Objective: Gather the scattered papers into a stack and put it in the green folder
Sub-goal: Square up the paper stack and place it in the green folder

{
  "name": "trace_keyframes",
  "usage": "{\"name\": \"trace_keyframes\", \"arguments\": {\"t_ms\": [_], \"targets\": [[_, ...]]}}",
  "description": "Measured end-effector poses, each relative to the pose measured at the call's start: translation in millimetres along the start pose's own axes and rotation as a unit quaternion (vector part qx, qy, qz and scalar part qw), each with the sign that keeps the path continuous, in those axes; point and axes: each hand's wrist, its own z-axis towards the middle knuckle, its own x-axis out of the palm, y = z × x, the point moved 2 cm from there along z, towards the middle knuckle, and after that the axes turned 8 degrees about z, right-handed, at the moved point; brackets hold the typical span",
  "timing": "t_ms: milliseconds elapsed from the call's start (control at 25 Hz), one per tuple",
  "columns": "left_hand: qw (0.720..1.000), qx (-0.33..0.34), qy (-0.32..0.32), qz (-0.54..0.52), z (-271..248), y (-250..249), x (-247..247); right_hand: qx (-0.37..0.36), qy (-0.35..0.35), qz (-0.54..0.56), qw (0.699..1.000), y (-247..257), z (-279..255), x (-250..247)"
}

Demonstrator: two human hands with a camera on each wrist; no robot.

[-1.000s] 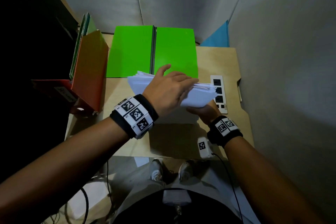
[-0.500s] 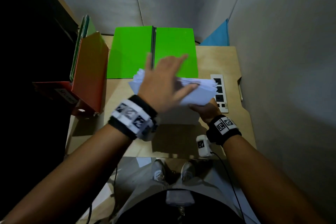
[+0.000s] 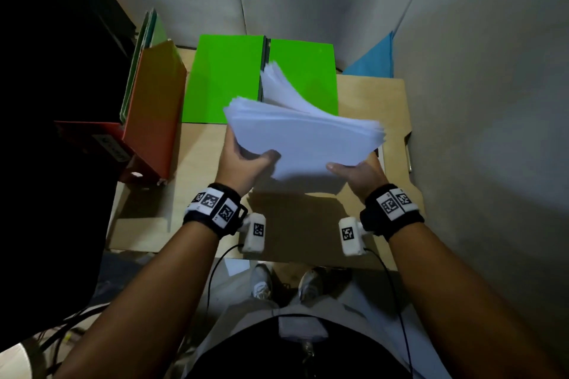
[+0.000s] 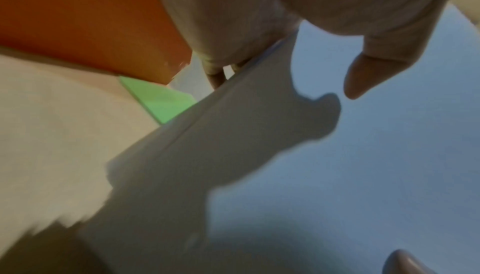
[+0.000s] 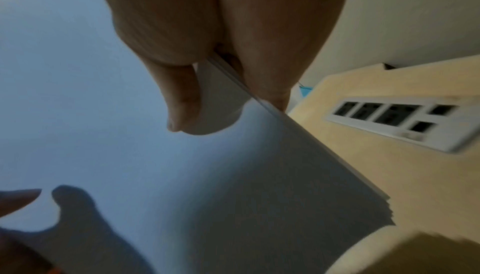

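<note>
A thick stack of white papers [image 3: 304,135] is held in the air over the wooden desk, just in front of the open green folder [image 3: 228,80]. My left hand [image 3: 246,160] grips the stack's near left edge, thumb on top and fingers beneath. My right hand [image 3: 358,169] grips the near right edge the same way. The top sheets curl up at the far end over the folder's right half. In the left wrist view the thumb [image 4: 363,81] lies on the papers [image 4: 337,175]. The right wrist view shows the papers [image 5: 130,155] pinched under my thumb [image 5: 182,110].
An orange binder [image 3: 154,108] leans at the left with green folders behind it. A white power strip [image 5: 405,122] lies on the desk [image 3: 369,101] at the right, partly hidden under the papers. Grey partition walls close in the back and right. A blue sheet [image 3: 375,58] stands in the corner.
My left hand left the top of the stack and took its left edge. Both hands have lifted the stack higher and toward me, and the top sheets now flare up.
</note>
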Motion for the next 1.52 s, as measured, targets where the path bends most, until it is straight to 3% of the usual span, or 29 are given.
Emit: {"name": "trace_keyframes", "arguments": {"t_ms": [160,360,480,640,800,960,1200,1360,1520], "targets": [[0.998,-0.043,0.021,0.05,6.9,23.3,8.9,0.022,-0.018,0.009,1.0,-7.8,-3.6,5.2],[0.998,0.003,0.025,0.062,21.1,-8.7,3.2,-0.016,0.073,0.003,0.997,15.8,-4.7,5.0],[0.999,0.029,0.005,0.04,12.6,-12.9,1.2,-0.037,0.043,0.026,0.998,21.7,-8.0,-2.3],[0.999,-0.03,0.023,0.025,-6.1,17.5,8.8,-0.007,0.013,-0.043,0.999,-3.6,-9.8,1.8],[0.999,-0.036,0.018,-0.003,-6.7,19.0,13.8,0.008,-0.061,-0.006,0.998,-9.4,-9.9,7.6],[0.999,-0.036,0.023,0.004,-10.7,27.7,11.8,0.009,-0.038,0.007,0.999,-8.2,-13.7,11.7],[0.999,-0.03,0.031,0.003,-13.3,28.6,7.3,0.024,-0.077,-0.025,0.996,2.1,-10.9,13.1],[0.998,0.033,-0.023,-0.048,-7.9,-2.6,6.1,0.009,-0.066,0.009,0.998,8.2,-15.2,12.2],[0.986,0.038,-0.152,-0.05,6.4,-28.1,6.1,0.002,-0.06,0.017,0.998,7.3,-16.9,10.4]]}}
